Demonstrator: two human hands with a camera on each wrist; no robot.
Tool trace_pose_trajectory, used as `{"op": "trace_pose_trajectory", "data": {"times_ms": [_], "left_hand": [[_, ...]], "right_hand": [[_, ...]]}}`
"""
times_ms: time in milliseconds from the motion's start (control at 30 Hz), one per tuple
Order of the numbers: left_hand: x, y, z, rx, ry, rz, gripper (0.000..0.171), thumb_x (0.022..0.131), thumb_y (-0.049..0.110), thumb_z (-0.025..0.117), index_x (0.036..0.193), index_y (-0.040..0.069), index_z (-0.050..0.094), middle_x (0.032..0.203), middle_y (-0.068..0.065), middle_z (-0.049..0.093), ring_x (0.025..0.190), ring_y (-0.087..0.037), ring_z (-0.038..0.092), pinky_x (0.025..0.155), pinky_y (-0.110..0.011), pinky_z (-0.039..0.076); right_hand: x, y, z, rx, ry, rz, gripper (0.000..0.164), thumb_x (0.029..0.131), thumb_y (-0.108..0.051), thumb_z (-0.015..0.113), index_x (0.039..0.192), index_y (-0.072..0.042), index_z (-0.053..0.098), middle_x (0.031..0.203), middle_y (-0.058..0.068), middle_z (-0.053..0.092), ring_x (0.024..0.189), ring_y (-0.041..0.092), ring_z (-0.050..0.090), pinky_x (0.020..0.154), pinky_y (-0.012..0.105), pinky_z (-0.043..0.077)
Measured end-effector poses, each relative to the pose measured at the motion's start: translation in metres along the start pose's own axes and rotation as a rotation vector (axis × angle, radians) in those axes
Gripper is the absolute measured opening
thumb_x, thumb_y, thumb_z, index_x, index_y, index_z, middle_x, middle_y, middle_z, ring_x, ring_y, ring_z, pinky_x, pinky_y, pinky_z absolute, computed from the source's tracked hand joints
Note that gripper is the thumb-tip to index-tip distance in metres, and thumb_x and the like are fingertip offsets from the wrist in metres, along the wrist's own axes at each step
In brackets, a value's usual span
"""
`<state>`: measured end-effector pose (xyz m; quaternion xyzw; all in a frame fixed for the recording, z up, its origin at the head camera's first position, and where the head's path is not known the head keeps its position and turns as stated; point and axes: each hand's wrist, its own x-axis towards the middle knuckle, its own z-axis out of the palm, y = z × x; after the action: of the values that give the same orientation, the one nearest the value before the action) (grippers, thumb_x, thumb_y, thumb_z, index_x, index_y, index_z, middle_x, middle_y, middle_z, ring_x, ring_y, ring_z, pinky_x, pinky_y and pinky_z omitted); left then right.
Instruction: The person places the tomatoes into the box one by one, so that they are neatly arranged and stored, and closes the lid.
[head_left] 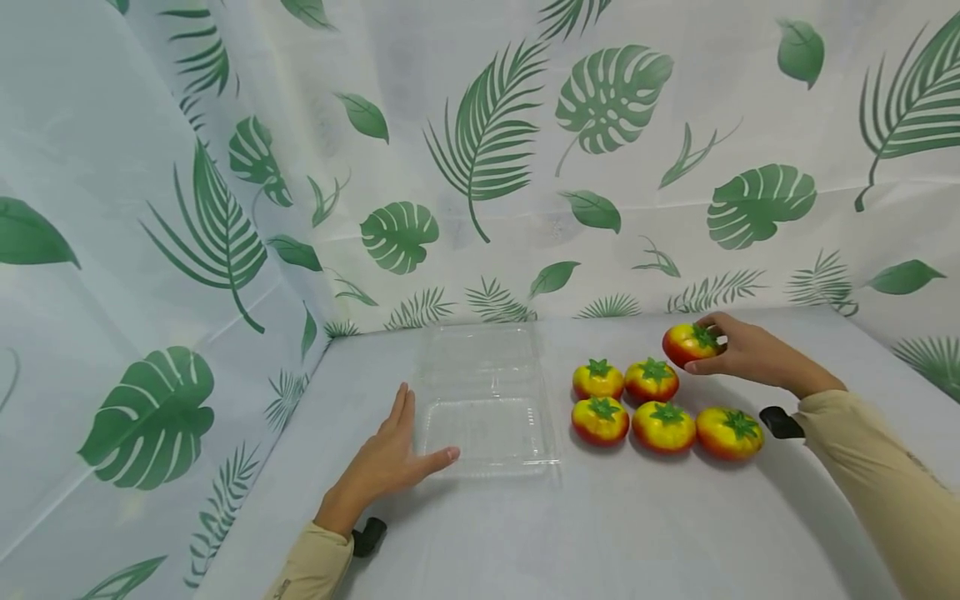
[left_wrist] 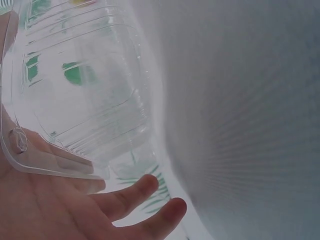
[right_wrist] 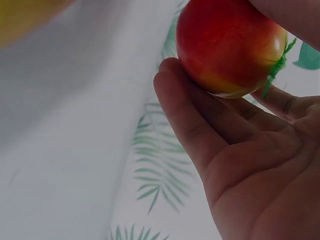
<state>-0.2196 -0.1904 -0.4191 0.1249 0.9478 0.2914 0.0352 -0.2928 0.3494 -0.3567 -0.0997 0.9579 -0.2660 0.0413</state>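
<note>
Tomatoes, six in all, sit to the right on your table (head_left: 600,517): five on the white surface and one in your right hand (head_left: 750,354). Your right thumb and fingers curve round that held tomato (head_left: 682,345), which is behind and to the right of the back pair. In the right wrist view its green calyx (right_wrist: 281,67) faces away from the table, and a single blurred yellow shape fills the upper left corner.

Of the five on the table, two make a back row, the left one (head_left: 597,381) just beside the right one (head_left: 652,382). Three make the front row: one at the left (head_left: 600,422), one in the middle (head_left: 663,428), one at the right (head_left: 729,433). All six are yellow and red, each with one green calyx.

Your left hand (head_left: 386,460) grips nothing; its fingers are straight and the thumb is spread away from them. It is at the left side of one clear plastic clamshell (head_left: 483,429), laid out in two halves, one near you and one far. In the left wrist view, part of your hand shows through the plastic, while two fingers extend beyond its rim.

You wear two beige sleeves and two black wrist devices, one of each per arm.
</note>
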Motion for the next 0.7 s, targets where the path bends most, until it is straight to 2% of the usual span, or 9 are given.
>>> {"op": "trace_pose_trajectory", "data": {"times_ms": [333,700], "left_hand": [[0.001,-0.004,0.002,0.001,0.019,0.02,0.125,0.092,0.073,0.068,0.17,-0.001,0.004,0.179,-0.014,-0.003,0.158,-0.045,0.023,0.118,-0.067,0.034],[0.0,-0.006,-0.001,0.012,0.001,0.014,0.126,0.091,0.072,0.07,0.17,-0.001,0.004,0.179,-0.014,-0.002,0.159,-0.044,0.022,0.119,-0.066,0.033]], "right_hand": [[0.008,-0.035,0.006,0.07,0.039,-0.062,0.088,0.096,-0.044,0.08,0.151,0.01,0.037,0.146,0.038,0.048,0.126,0.052,0.053,0.101,0.07,0.05],[0.019,-0.076,0.018,0.147,0.037,-0.115,0.087,0.096,-0.046,0.08,0.152,0.005,0.036,0.15,0.032,0.046,0.13,0.051,0.051,0.104,0.069,0.049]]}}
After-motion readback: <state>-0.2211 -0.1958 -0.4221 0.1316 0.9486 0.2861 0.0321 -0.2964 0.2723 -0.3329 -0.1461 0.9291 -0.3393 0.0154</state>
